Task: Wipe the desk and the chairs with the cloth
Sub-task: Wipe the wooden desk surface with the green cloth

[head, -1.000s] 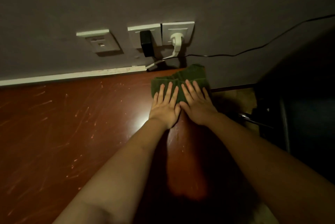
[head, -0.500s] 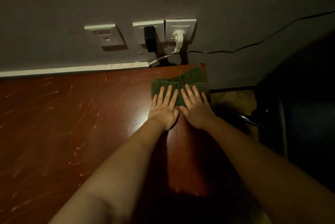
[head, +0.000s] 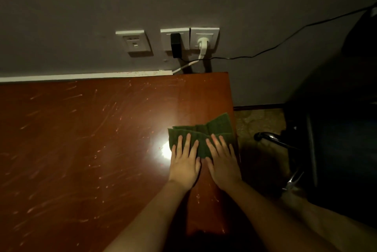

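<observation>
A folded dark green cloth (head: 212, 129) lies flat on the scratched reddish-brown desk (head: 91, 149), close to its right edge. My left hand (head: 184, 159) and my right hand (head: 221, 162) lie side by side on the cloth's near half, fingers straight and pressing down on it. A dark chair (head: 326, 139) with a chrome armrest stands to the right of the desk, mostly in shadow.
Grey wall behind the desk carries three white sockets (head: 169, 40); a black adapter (head: 175, 45) and a white plug (head: 203, 44) sit in two of them. Their cables (head: 265, 51) run right along the wall. A white strip (head: 81, 77) lines the desk's back edge. Floor shows right of the desk.
Both hands have drawn the cloth back toward me, away from the wall-side corner, along the desk's right edge. More bare desk now shows beyond the cloth.
</observation>
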The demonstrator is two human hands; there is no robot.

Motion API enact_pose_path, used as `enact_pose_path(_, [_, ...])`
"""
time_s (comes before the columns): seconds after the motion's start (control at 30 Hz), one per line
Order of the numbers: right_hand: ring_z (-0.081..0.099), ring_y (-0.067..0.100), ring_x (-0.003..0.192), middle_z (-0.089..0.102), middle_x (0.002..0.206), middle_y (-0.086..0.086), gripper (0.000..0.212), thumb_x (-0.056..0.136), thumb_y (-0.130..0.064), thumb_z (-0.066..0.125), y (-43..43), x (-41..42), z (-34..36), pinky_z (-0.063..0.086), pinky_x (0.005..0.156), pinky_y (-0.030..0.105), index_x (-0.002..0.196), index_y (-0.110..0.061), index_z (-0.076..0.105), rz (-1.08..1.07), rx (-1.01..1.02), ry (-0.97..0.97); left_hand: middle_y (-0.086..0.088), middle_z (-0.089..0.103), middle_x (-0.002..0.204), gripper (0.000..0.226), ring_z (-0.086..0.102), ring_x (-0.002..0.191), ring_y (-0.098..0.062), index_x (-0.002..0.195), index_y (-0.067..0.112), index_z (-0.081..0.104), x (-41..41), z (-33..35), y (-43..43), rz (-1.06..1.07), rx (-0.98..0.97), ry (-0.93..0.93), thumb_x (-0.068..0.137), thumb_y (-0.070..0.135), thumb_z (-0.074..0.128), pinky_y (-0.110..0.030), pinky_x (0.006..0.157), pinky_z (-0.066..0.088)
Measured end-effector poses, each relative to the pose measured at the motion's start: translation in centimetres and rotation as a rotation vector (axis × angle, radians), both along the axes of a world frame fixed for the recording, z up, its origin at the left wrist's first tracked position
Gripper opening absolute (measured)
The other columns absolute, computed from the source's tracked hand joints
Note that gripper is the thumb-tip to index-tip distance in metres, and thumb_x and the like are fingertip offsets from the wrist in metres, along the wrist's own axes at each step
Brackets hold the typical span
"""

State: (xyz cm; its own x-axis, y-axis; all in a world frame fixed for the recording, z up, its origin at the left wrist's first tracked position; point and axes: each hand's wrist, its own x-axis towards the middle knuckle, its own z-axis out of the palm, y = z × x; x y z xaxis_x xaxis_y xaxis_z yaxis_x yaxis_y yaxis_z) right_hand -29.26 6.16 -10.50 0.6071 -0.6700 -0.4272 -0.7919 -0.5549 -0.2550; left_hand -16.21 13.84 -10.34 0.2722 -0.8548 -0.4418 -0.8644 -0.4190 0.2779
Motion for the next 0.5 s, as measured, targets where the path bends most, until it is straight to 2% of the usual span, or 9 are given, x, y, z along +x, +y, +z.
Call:
enact_pose_path(0.03, [0.023, 0.022, 0.146, 0.029, 0.158, 0.002, 0.054, 0.097, -0.040, 0.040, 0.1, 0.1, 0.0, 0.032, 0.114, 0.052, 0.147, -0.020, 0.039, -0.047, -0.023, -0.040, -0.011, 0.021, 0.159, 0.062, 0.008, 0.148, -0.034, 0.149, 0.014, 0.037, -0.2, 0.0, -0.2, 0.054, -0.018, 0.004, 0.095, 0.040, 0.020, -0.049, 0.118, 0.013])
enact_pose_path(0.07, [0.034, 0.024, 0.141, 0.040, 0.151, 0.005, 0.048, 0.095, -0.034, 0.054, 0.0, 0.5, -0.1, 0.040, 0.108, 0.053, 0.140, -0.017, 0.049, -0.092, -0.050, -0.077, -0.013, 0.024, 0.158, 0.063, 0.011, 0.148, -0.033, 0.148, 0.010, 0.036, -0.4, 0.0, -0.6, 0.111, -0.034, 0.002, 0.095, 0.039, 0.020, -0.046, 0.118, 0.012])
enact_pose_path(0.1, [0.039, 0.026, 0.138, 0.043, 0.149, 0.007, 0.048, 0.092, -0.031, 0.061, -0.3, 1.0, -0.3, 0.042, 0.106, 0.053, 0.136, -0.016, 0.052, -0.130, -0.076, -0.099, -0.014, 0.018, 0.160, 0.067, 0.007, 0.148, -0.032, 0.151, 0.008, 0.028, -0.5, 0.0, -1.1, 0.164, -0.033, 0.005, 0.095, 0.041, 0.015, -0.043, 0.119, 0.007])
enact_pose_path(0.13, [0.036, 0.027, 0.140, 0.040, 0.151, 0.009, 0.051, 0.093, -0.032, 0.059, -0.7, 1.6, -0.4, 0.038, 0.110, 0.052, 0.139, -0.014, 0.049, -0.149, -0.091, -0.103, -0.014, 0.007, 0.161, 0.072, -0.002, 0.149, -0.029, 0.154, 0.006, 0.015, -0.4, -0.1, -1.8, 0.205, -0.031, 0.000, 0.093, 0.044, 0.006, -0.040, 0.119, -0.001])
enact_pose_path(0.2, [0.012, 0.025, 0.148, 0.016, 0.161, 0.010, 0.063, 0.098, -0.043, 0.037, -1.8, 2.8, -0.8, 0.018, 0.119, 0.047, 0.153, -0.014, 0.024, -0.144, -0.106, -0.052, -0.010, -0.015, 0.159, 0.076, -0.020, 0.145, -0.024, 0.152, 0.007, -0.006, -0.1, -0.7, -3.1, 0.233, -0.020, -0.012, 0.088, 0.047, -0.007, -0.036, 0.117, -0.012])
enact_pose_path(0.27, [-0.013, 0.021, 0.147, -0.012, 0.160, 0.005, 0.069, 0.095, -0.053, 0.007, -3.2, 3.7, -1.5, -0.003, 0.120, 0.042, 0.153, -0.017, -0.005, -0.128, -0.092, 0.021, -0.007, -0.026, 0.155, 0.074, -0.028, 0.141, -0.021, 0.148, 0.010, -0.018, 0.9, -1.4, -4.6, 0.211, -0.023, -0.034, 0.085, 0.047, -0.012, -0.036, 0.117, -0.015])
enact_pose_path(0.3, [-0.019, 0.019, 0.145, -0.018, 0.158, 0.003, 0.071, 0.091, -0.055, -0.001, -4.0, 4.0, -1.7, -0.010, 0.119, 0.040, 0.151, -0.018, -0.013, -0.128, -0.102, 0.037, -0.006, -0.027, 0.155, 0.072, -0.029, 0.140, -0.021, 0.147, 0.011, -0.020, 1.5, -1.6, -5.4, 0.195, -0.030, -0.044, 0.085, 0.047, -0.012, -0.036, 0.117, -0.015])
enact_pose_path(0.37, [-0.021, 0.018, 0.145, -0.019, 0.160, 0.003, 0.073, 0.089, -0.057, -0.004, -6.2, 5.4, -1.9, -0.015, 0.116, 0.038, 0.150, -0.020, -0.016, -0.148, -0.112, 0.040, -0.006, -0.024, 0.157, 0.071, -0.029, 0.141, -0.020, 0.147, 0.012, -0.020, 3.4, -2.2, -7.6, 0.169, -0.061, -0.065, 0.087, 0.048, -0.010, -0.036, 0.116, -0.016])
enact_pose_path(0.5, [-0.016, 0.021, 0.149, -0.016, 0.162, 0.003, 0.068, 0.100, -0.052, 0.015, -11.5, 8.7, -2.3, -0.010, 0.118, 0.039, 0.154, -0.019, -0.010, -0.126, -0.132, 0.036, -0.007, -0.020, 0.160, 0.074, -0.026, 0.144, -0.020, 0.150, 0.011, -0.017, 7.1, -2.7, -12.8, 0.110, -0.098, -0.097, 0.086, 0.048, -0.011, -0.036, 0.116, -0.017])
